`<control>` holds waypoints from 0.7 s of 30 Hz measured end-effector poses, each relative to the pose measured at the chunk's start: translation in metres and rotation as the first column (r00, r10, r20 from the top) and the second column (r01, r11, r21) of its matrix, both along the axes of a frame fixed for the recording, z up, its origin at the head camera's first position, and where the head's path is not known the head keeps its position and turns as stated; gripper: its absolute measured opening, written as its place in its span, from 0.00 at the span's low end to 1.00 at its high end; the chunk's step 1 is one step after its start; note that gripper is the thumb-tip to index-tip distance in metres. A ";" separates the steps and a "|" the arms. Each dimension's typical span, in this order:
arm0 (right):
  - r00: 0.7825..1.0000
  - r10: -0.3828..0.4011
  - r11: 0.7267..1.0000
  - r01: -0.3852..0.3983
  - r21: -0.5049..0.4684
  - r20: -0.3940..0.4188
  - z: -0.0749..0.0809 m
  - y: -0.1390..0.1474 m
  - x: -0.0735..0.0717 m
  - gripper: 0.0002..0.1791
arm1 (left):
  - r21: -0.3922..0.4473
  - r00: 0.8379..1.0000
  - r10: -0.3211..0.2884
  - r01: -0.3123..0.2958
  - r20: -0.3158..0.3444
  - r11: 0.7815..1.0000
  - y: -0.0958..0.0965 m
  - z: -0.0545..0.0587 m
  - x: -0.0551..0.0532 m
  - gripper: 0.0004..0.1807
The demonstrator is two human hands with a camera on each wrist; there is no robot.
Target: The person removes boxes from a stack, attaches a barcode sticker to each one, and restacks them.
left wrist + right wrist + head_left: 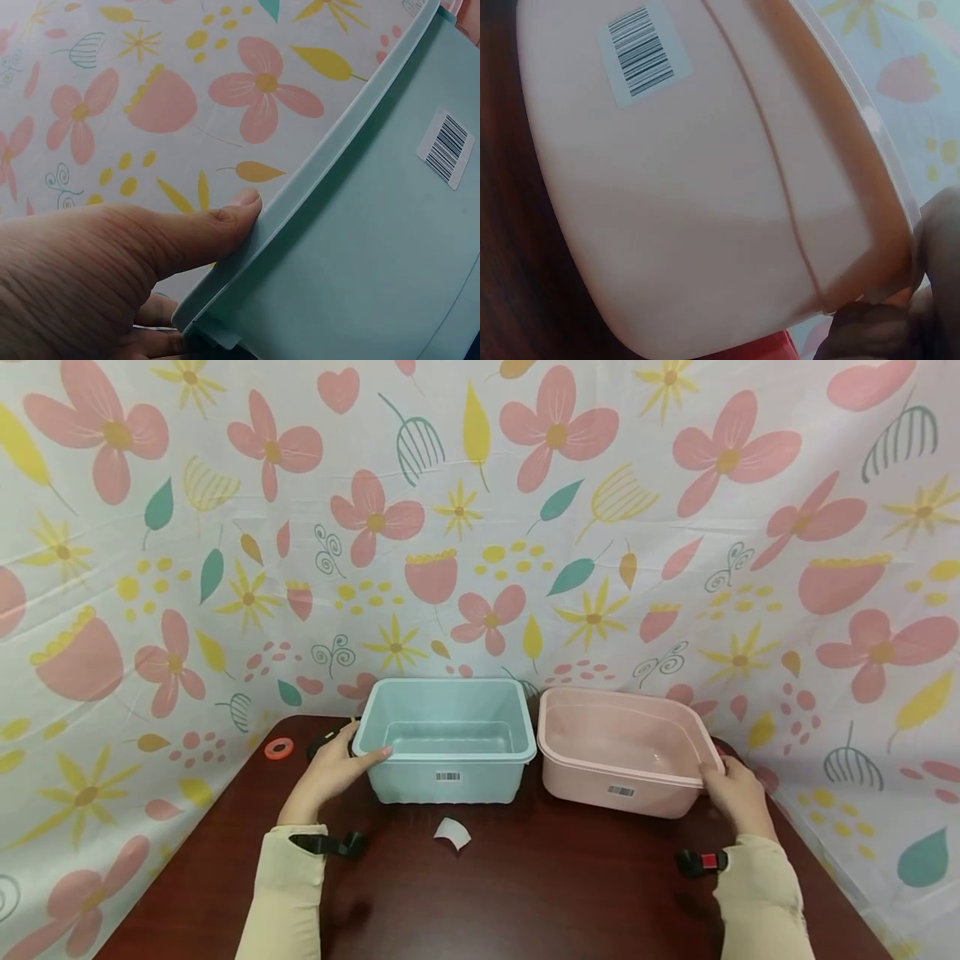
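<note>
A light blue plastic basin (pixel 450 781) stands at the back middle of the table, a barcode sticker on its front wall. My left hand (pixel 337 768) holds its left front corner; in the left wrist view the thumb lies on the rim (pixel 315 161) and other fingers are partly hidden below it. To the right is a pink plastic basin (pixel 585 783), turned slightly, also with a barcode. My right hand (pixel 738 793) grips its right end at the rim, the fingers curled under the edge in the right wrist view. Both basins look empty inside.
A white paper scrap (pixel 452 832) lies in front of the blue basin on the dark wooden table (pixel 525 885). An orange-red ring (pixel 278 748) sits at the left edge, near a black object (pixel 321 742). Something red (pixel 769 349) shows behind the pink basin. Flowered cloth (pixel 480 527) hangs behind.
</note>
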State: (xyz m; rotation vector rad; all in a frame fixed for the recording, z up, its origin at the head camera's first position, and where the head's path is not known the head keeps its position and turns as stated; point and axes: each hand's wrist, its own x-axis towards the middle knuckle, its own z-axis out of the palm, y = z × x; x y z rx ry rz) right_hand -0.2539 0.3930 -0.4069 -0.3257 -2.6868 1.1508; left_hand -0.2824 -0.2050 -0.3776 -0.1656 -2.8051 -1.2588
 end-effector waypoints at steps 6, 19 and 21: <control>1.000 -0.016 0.997 0.017 -0.071 0.014 -0.001 0.000 0.000 0.27 | 0.020 1.000 0.008 -0.008 0.008 1.000 0.000 -0.001 -0.001 0.55; 0.997 -0.073 0.986 0.066 -0.152 -0.039 -0.002 0.003 -0.002 0.19 | 0.056 1.000 0.005 -0.006 0.014 0.998 0.002 0.001 0.000 0.53; 0.996 -0.071 0.986 0.062 -0.154 -0.055 0.001 0.004 0.000 0.21 | 0.058 1.000 0.002 -0.003 0.015 0.998 0.003 0.001 0.000 0.52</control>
